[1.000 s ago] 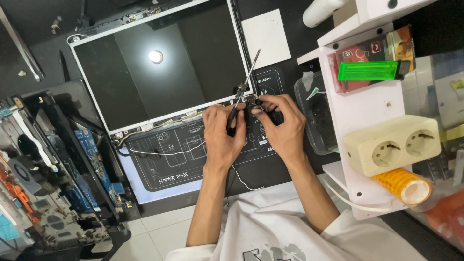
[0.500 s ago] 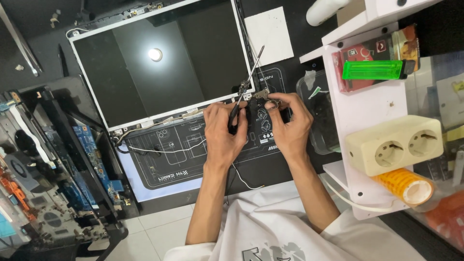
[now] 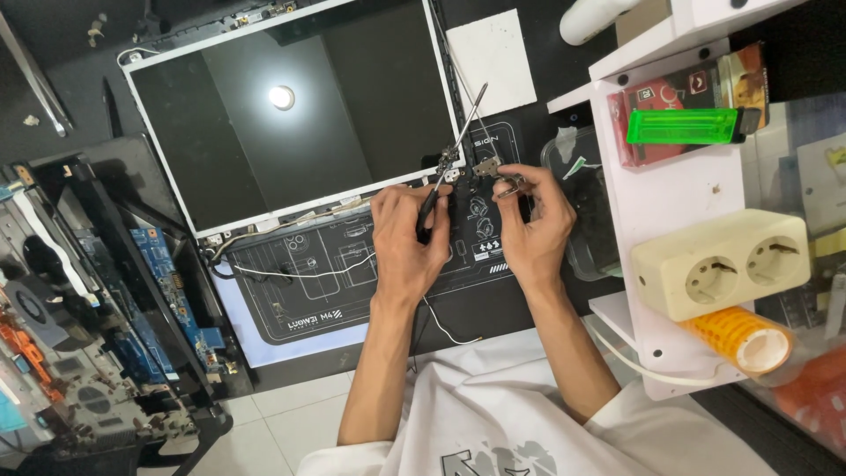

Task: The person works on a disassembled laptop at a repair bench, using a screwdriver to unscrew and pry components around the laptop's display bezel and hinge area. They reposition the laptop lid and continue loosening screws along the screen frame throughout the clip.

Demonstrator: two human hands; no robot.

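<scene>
Head view: left hand (image 3: 407, 238) grip around screwdriver (image 3: 454, 150), right hand (image 3: 529, 225) pinching half-hidden hinge (image 3: 486, 166).

A cream double power socket (image 3: 723, 263) is fixed to the white shelf unit (image 3: 661, 189); green plastic lighter (image 3: 683, 126) above, orange tape roll (image 3: 740, 339) below (shelf corner).
</scene>
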